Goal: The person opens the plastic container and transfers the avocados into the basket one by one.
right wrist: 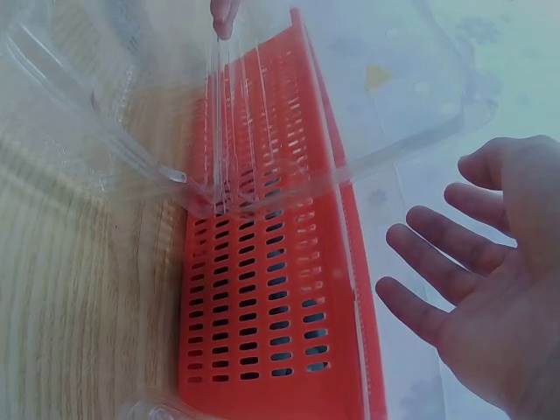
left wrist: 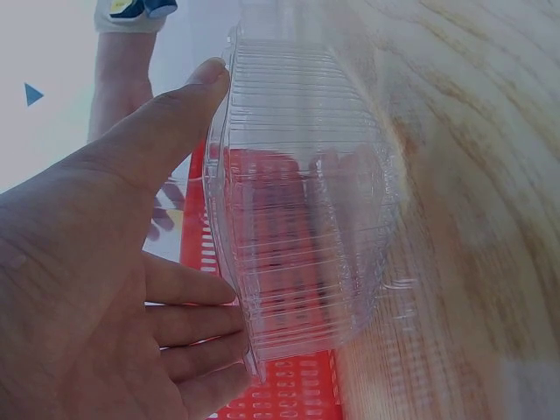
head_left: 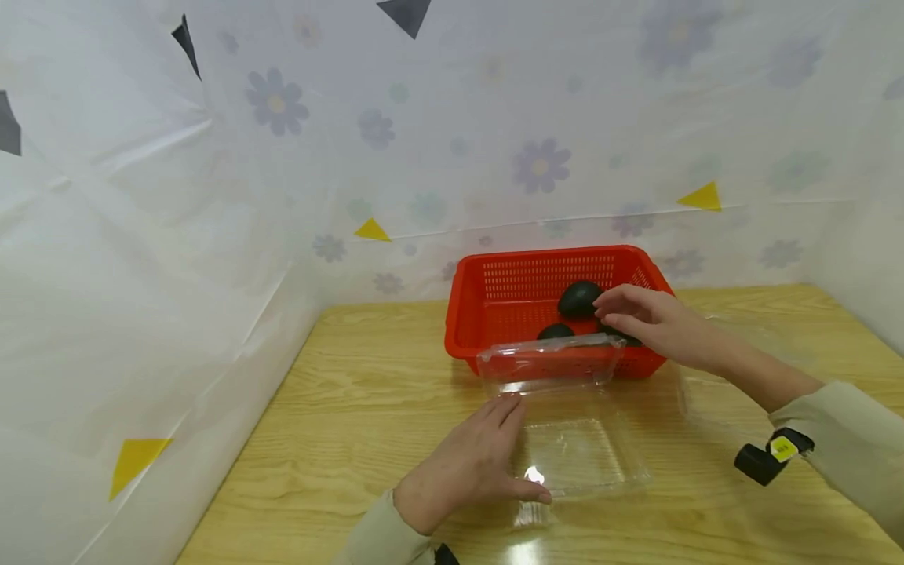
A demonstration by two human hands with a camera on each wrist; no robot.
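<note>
A clear plastic clamshell box (head_left: 575, 459) lies on the table with its lid (head_left: 551, 365) raised against the front of a red basket (head_left: 462, 314). My left hand (head_left: 469, 463) rests along the box's left rim, thumb near its front corner and fingers near the hinge. In the left wrist view, the thumb and fingertips touch the rim (left wrist: 229, 219), spread apart. Over the basket's right half hovers my right hand (head_left: 653, 322), fingers loosely bent with nothing between them. Beneath and beside it are dark avocados: one at the back (head_left: 581, 300), one nearer the front (head_left: 555, 331), another partly hidden under the hand.
Another clear plastic container (head_left: 720, 400) stands on the wooden table (head_left: 353, 408), right of the basket, partly behind my right forearm. White flowered sheeting (head_left: 459, 188) walls off the back and sides.
</note>
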